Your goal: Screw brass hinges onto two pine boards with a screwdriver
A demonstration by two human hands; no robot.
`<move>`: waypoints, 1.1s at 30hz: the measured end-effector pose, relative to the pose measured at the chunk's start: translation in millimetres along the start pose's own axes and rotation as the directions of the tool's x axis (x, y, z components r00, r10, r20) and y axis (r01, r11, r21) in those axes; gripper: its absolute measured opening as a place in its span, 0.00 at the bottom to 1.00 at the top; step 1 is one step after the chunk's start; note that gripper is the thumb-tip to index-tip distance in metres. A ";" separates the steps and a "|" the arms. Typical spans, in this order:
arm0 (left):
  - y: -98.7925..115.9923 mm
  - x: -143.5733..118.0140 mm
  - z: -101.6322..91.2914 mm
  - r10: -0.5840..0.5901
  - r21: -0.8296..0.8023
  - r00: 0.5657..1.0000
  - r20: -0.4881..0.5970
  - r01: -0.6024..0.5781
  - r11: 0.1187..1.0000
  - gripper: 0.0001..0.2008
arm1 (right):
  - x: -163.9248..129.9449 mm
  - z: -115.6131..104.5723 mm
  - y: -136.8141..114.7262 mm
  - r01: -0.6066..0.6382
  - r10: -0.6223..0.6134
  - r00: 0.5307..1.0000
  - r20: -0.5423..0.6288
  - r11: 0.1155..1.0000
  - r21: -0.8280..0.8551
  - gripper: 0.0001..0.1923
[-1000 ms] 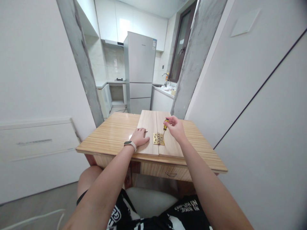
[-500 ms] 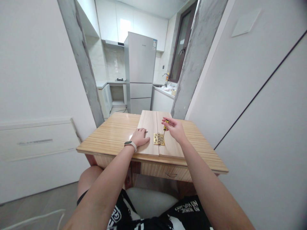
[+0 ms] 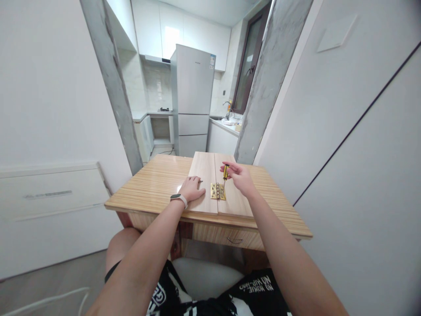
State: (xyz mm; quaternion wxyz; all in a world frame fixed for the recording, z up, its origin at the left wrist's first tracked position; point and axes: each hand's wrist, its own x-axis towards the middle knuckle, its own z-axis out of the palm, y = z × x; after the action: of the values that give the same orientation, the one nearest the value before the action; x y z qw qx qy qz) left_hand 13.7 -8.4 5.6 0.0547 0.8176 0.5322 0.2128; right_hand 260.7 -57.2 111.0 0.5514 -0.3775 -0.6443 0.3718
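A yellow-and-black screwdriver (image 3: 226,172) is pinched in the fingers of my right hand (image 3: 241,177). Its shaft slants down to the right leaf of a brass hinge (image 3: 217,191). The hinge lies open across the seam between the left wooden board (image 3: 208,202) and the right wooden board (image 3: 235,205). On the left board, my left hand (image 3: 192,188) rests palm down with its thumb spread toward the hinge. By its fingertips is a small dark object (image 3: 201,181), too small to name.
Both boards lie on a wood-grain table (image 3: 148,184) with a drawer (image 3: 226,237) facing me. Beyond it stand a grey refrigerator (image 3: 194,83) and a sink counter (image 3: 225,129). A white panel wall (image 3: 355,145) rises close on the right.
The fingers of my right hand have shifted slightly around the screwdriver handle, and more of the yellow shows. My left hand and the boards have stayed in place.
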 end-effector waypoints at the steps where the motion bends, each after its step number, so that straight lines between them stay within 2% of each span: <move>1: -0.1 0.1 0.1 0.001 -0.001 1.000 -0.002 -0.001 1.000 0.29 | 0.4 0.0 0.7 -0.001 0.000 1.000 -0.019 1.000 -0.003 0.25; 5: 0.3 0.2 -0.1 0.007 0.000 1.000 -0.004 -0.007 1.000 0.30 | 3.3 0.2 4.1 0.027 -0.032 0.994 -0.107 0.998 -0.051 0.25; 12: 0.1 0.8 0.7 0.006 -0.006 1.000 -0.008 -0.006 1.000 0.30 | 5.1 2.0 7.7 0.075 -0.145 0.955 -0.260 0.962 -0.263 0.21; 14: 0.1 0.8 1.0 0.004 -0.010 1.000 -0.008 -0.004 1.000 0.30 | 4.4 3.5 6.9 0.070 -0.130 0.959 -0.252 0.969 -0.235 0.21; 18: 0.7 0.4 0.5 -0.007 -0.011 1.000 -0.007 0.007 1.000 0.30 | 2.8 5.0 4.1 0.047 -0.056 0.985 -0.164 0.997 -0.061 0.24; 26: 0.0 0.3 1.1 0.002 -0.003 1.000 -0.010 -0.002 1.000 0.29 | -1.5 -5.4 5.4 0.043 -0.043 0.999 -0.027 0.999 0.002 0.28; 29: 1.0 0.0 0.5 -0.001 0.006 1.000 -0.005 0.001 1.000 0.29 | -2.0 -7.8 6.1 0.032 -0.032 0.999 -0.038 0.999 0.001 0.28; 33: 1.7 -0.3 -1.1 -0.007 0.010 1.000 0.003 0.007 1.000 0.29 | -0.6 -6.9 7.1 0.012 -0.016 0.993 -0.115 0.999 -0.034 0.27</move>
State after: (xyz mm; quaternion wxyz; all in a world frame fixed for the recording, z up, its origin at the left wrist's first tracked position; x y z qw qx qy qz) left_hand 14.6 -9.6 7.0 0.0523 0.8163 0.5360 0.2089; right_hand 268.1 -54.2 105.2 0.5839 -0.4029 -0.6201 0.3350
